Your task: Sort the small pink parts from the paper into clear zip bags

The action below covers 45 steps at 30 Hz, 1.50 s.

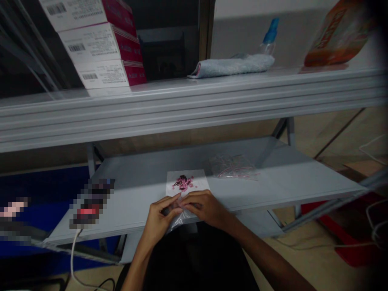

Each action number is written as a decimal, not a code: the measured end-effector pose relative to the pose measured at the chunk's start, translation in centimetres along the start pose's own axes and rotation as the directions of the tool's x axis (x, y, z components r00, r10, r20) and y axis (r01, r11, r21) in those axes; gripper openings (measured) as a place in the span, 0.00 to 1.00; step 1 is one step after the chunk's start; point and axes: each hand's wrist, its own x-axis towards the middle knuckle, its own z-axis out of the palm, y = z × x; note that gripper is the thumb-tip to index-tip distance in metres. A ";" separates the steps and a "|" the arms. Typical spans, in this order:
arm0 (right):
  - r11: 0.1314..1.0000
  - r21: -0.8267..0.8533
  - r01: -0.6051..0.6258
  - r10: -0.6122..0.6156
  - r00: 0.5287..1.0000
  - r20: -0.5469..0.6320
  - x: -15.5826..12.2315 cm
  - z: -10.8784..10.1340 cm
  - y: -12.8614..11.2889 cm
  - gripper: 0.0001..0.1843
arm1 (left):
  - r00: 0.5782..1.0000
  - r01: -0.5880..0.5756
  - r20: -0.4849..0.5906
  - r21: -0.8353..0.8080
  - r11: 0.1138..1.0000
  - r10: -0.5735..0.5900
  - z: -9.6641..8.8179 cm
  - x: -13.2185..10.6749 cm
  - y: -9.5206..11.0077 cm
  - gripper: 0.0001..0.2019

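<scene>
My left hand [166,212] and my right hand [201,205] meet at the front edge of the grey table. Between their pinched fingers is a clear plastic bag [181,219], whose lower part hangs toward my lap. Both hands are closed on its upper part; the fingers hide what is inside, if anything. Just beyond my fingertips lies a white sheet [198,177] of paper. On it rests a small heap of pink and dark beads [183,184], too small to make out singly.
More clear plastic bags [232,166] lie right of the sheet. A blurred-out object with a white cable [73,258] sits at the table's left. Above runs a shelf [169,109] with stacked boxes [100,44], a folded cloth [233,66], a blue-topped spray bottle [270,34] and an orange pouch [336,36].
</scene>
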 end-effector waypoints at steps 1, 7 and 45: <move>1.000 0.005 -0.005 0.005 1.000 0.009 -0.1 -0.1 -0.1 0.09 | 1.000 0.001 -0.002 -0.004 1.000 -0.001 0.0 0.0 0.0 0.18; 0.989 0.065 -0.133 0.140 0.984 -0.107 -0.3 -2.4 0.6 0.12 | 0.995 0.078 -0.055 -0.113 0.991 -0.085 -0.8 -0.1 0.2 0.18; 0.905 -0.359 -0.229 0.148 0.960 -0.239 1.8 -0.9 7.9 0.19 | 0.982 0.188 0.017 -0.161 0.969 -0.188 -1.2 0.0 -1.1 0.22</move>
